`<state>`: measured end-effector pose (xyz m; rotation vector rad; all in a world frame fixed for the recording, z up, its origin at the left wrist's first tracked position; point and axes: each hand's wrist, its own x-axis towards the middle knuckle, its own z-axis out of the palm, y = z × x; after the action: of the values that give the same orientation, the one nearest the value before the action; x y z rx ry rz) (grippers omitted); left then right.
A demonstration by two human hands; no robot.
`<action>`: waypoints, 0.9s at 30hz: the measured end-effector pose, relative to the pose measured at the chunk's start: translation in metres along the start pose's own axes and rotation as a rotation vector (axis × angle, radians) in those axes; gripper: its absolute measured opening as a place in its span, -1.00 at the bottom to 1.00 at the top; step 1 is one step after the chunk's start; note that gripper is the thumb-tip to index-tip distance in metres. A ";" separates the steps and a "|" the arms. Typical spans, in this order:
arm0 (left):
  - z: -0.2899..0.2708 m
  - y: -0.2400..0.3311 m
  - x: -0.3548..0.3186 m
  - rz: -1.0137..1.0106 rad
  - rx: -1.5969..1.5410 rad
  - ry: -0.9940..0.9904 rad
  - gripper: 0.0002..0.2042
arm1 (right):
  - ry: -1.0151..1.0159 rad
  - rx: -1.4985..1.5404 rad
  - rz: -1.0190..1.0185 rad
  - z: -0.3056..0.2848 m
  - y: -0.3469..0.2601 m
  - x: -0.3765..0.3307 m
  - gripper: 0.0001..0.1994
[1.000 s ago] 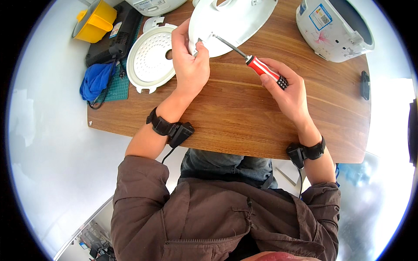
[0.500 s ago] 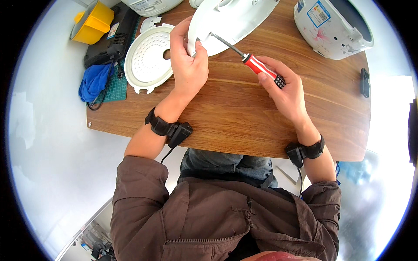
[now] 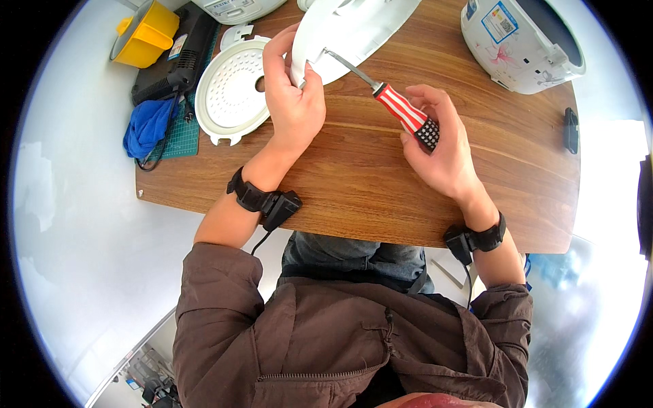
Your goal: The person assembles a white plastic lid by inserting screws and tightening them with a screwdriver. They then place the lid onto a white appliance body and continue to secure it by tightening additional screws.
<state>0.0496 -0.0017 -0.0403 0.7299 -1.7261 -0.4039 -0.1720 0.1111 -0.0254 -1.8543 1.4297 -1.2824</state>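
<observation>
At the top middle, my left hand (image 3: 294, 95) grips the edge of a curved white plastic cover (image 3: 367, 37), thumb in front and fingers behind. The cover is tilted up off the table, and its top runs out of the picture. In my right hand (image 3: 445, 146) is a screwdriver (image 3: 405, 112) with a red-and-white striped handle and a black, star-patterned end. My fingers curl loosely round that end. The metal shaft points up and left, with its tip at the inner face of the cover close to my left thumb.
A round white perforated plate (image 3: 231, 92) lies left of my left hand. Beyond it are a black device (image 3: 160, 81), a yellow container (image 3: 146, 37), a blue cloth (image 3: 146, 129) and a green mat (image 3: 182, 139). A white rice cooker body (image 3: 520, 51) stands far right, near a small black object (image 3: 571, 130).
My right-hand fingers have loosened and shifted on the handle, which has turned to show more stripes. The cover and screwdriver have moved slightly left. My left hand keeps its grip.
</observation>
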 end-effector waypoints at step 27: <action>0.001 -0.006 -0.003 -0.101 -0.040 0.050 -0.56 | 0.058 0.790 0.571 -0.001 0.003 0.001 -0.62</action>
<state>0.0511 -0.0042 -0.0467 0.7937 -1.6345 -0.4848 -0.1738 0.1093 -0.0269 -0.8233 1.1110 -1.3221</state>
